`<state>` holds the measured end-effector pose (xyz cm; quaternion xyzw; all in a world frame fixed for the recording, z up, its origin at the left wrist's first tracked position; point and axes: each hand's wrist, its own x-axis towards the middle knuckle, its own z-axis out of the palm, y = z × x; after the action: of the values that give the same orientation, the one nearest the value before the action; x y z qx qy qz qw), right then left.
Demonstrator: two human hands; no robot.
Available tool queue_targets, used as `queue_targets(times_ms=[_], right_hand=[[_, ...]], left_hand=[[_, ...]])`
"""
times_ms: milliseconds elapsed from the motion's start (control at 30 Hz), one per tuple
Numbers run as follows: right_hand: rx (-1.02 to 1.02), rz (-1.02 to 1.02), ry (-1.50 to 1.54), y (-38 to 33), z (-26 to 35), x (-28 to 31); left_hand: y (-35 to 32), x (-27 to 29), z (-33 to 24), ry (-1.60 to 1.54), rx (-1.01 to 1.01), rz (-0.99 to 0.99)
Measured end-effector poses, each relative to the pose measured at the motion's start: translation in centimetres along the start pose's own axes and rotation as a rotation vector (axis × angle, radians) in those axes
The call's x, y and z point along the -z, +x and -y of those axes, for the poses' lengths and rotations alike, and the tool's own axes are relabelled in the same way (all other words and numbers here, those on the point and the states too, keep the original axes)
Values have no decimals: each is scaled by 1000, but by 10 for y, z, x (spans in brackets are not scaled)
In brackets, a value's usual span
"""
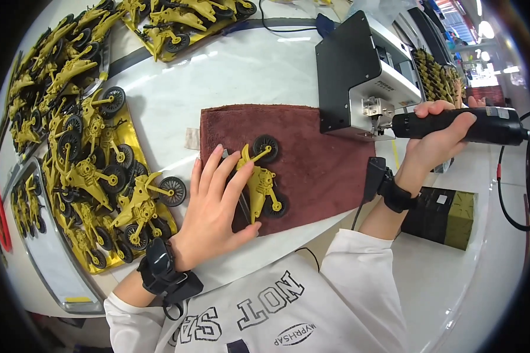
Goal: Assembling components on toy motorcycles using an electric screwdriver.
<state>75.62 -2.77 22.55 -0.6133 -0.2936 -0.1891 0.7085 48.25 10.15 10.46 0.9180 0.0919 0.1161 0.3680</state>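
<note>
At picture centre, my left hand [215,203] lies flat, fingers loose, pinning a light, stiff yellow toy motorcycle [259,179] on the maroon cloth [318,165]; my right hand [436,132], two o'clock, clenches a black power screwdriver [453,125].

I note the toy motorcycle [259,182] as matt yellow plastic with black, rubbery-looking wheels. It lies on a maroon cloth [318,170] of rough, napped towelling. The worktop [229,76] is white and glossy, showing reflections. The electric screwdriver [465,125] has a matt black plastic body.
</note>
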Motion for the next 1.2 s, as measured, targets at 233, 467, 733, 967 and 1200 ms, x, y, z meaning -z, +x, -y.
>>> queue_targets(times_ms=[233,467,733,967,1200], right_hand=[[-15,-1,-11,3,1,-13],[-45,21,14,-66,19,7],[91,-78,-44,17,29,-8],[-161,7,-57,-5,10,2],[-88,222,461,-122,71,-8]], left_hand=[[-3,4,0,-23,14,10],[-1,-1,5,-54,-10,11],[-2,2,1,3,-1,12],[-6,4,-1,28,-6,8],[-2,8,-3,3,-9,46]])
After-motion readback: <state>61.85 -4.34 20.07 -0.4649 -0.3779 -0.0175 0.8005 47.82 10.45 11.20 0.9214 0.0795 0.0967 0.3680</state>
